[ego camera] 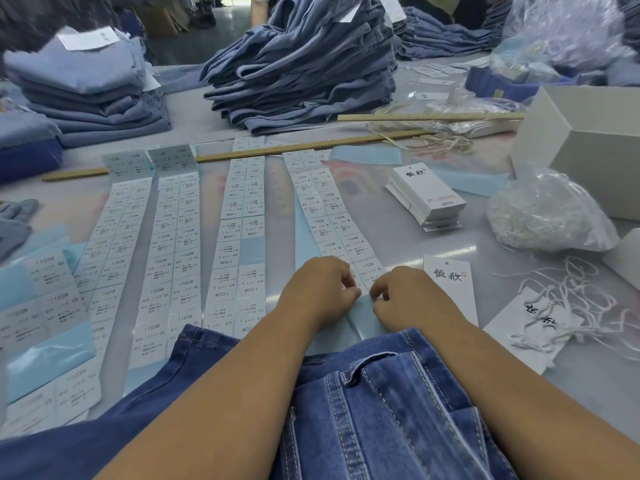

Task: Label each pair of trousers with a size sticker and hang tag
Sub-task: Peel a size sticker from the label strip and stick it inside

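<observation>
Both hands close together at centre, working the near end of the M sticker strip (pixel 334 233). Left hand (pixel 320 292) w/ fingers curled, fingertips pinching at strip's lower edge; right hand (pixel 403 299) also curled, thumb & fingers pinching same spot from 3 o'clock side, nearly touching left. Can't tell which single sticker is caught between them. Bare blue backing (pixel 363 320) showing just below fingertips. Jeans (pixel 381 403) spread at 6 o'clock under both forearms, waistband & belt loop up, top edge overlapping near ends of strips. Loose hang tag (pixel 452 289) lying flat just beside right hand at 3 o'clock; second tag (pixel 533 327) further toward 4 o'clock, tangled w/ white strings (pixel 581 299). Stack of hang tags (pixel 427 195) at 1 o'clock. L strip (pixel 239 244), XL strip (pixel 175 251), another strip (pixel 114 237) running parallel toward 9–10 o'clock; more sticker sheets (pixel 45 306) at 8–9 o'clock. Two wooden rulers (pixel 242 154) crossing table (pixel 588 375) at 12 o'clock. Big pile of folded trousers (pixel 301 71) at 12 o'clock, smaller folded stack (pixel 90 84) at 10–11 o'clock. Bag of strings (pixel 547 216) & white box (pixel 585 143) at 2 o'clock.
</observation>
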Available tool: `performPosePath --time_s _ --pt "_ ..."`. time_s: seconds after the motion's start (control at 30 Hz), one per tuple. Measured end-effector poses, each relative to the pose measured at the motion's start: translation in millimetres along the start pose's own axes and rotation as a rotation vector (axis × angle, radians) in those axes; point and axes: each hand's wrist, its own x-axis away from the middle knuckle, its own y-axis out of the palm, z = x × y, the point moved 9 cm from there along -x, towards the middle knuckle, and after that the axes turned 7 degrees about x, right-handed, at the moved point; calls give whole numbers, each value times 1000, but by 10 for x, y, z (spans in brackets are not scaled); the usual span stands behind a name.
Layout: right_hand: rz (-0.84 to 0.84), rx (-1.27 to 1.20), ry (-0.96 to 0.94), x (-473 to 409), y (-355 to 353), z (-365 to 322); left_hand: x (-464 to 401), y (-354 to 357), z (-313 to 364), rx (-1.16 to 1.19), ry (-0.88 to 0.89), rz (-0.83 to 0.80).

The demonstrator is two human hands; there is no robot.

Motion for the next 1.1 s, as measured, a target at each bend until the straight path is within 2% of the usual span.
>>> performPosePath --time_s 0.57,1.1 --pt "-46 -93 57 -35 74 81 50 20 257 -390 186 -13" --pt "-48 -114 61 -31 75 84 33 78 299 -527 244 -24"
